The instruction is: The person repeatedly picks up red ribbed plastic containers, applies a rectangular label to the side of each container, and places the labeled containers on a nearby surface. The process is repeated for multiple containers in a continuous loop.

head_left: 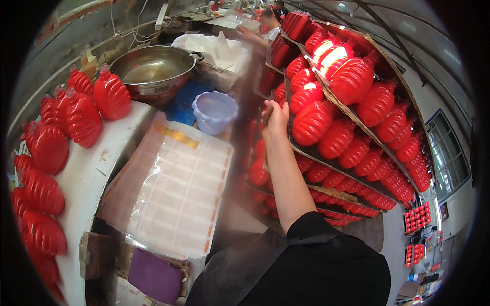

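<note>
My bare right arm reaches up and away to the tiered rack, where my right hand (276,120) is closed beside the red ribbed bottles. A narrow dark-brown edge shows along its palm. Whether that belongs to a tray or to a loose piece, I cannot tell. Just right of the hand, a large red bottle (312,123) lies on one of the rack's brown-edged boards (334,167), among rows of similar bottles. My left hand is out of the picture.
Left of the rack stands a white sheet-covered tray (176,191), with a lilac basin (217,109) and a metal bowl (158,93) beyond it. More red bottles (84,120) line the white ledge (120,137). A purple pad (155,275) lies near me. Another person (270,31) is farther back.
</note>
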Available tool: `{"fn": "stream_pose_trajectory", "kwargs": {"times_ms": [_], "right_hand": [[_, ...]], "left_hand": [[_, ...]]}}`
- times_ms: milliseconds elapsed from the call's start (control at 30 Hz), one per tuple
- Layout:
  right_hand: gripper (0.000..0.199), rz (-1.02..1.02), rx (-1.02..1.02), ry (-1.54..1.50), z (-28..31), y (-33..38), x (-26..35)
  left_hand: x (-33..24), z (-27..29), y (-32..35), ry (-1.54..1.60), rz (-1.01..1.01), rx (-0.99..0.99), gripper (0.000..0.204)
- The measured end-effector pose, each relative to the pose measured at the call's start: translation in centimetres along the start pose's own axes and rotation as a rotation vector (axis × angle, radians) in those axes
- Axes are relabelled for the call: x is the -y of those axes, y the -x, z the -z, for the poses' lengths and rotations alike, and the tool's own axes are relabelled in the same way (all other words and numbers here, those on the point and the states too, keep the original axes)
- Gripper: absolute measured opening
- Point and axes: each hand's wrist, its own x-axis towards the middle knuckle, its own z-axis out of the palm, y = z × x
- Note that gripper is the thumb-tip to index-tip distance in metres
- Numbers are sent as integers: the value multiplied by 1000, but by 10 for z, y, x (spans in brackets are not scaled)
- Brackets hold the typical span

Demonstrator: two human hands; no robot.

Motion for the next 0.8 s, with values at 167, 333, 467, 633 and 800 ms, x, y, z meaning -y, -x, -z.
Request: {"fn": "stream_pose_trajectory", "kwargs": {"times_ms": [167, 333, 467, 633, 800], "right_hand": [[91, -69, 68, -10, 5, 16, 11], [93, -121, 179, 12, 2, 37, 18], [92, -129, 182, 2, -4, 43, 20], [103, -59, 138, -18, -2, 33, 14], [97, -6, 55, 35, -4, 5, -1]], "left_hand": [[-1, 2, -2, 73, 17, 18, 63], [2, 2, -2, 145, -17, 11, 60], [4, -1, -3, 159, -64, -1, 59], [2, -4, -5, 119, -61, -25, 57], [-1, -2, -2, 55, -45, -51, 59]]}}
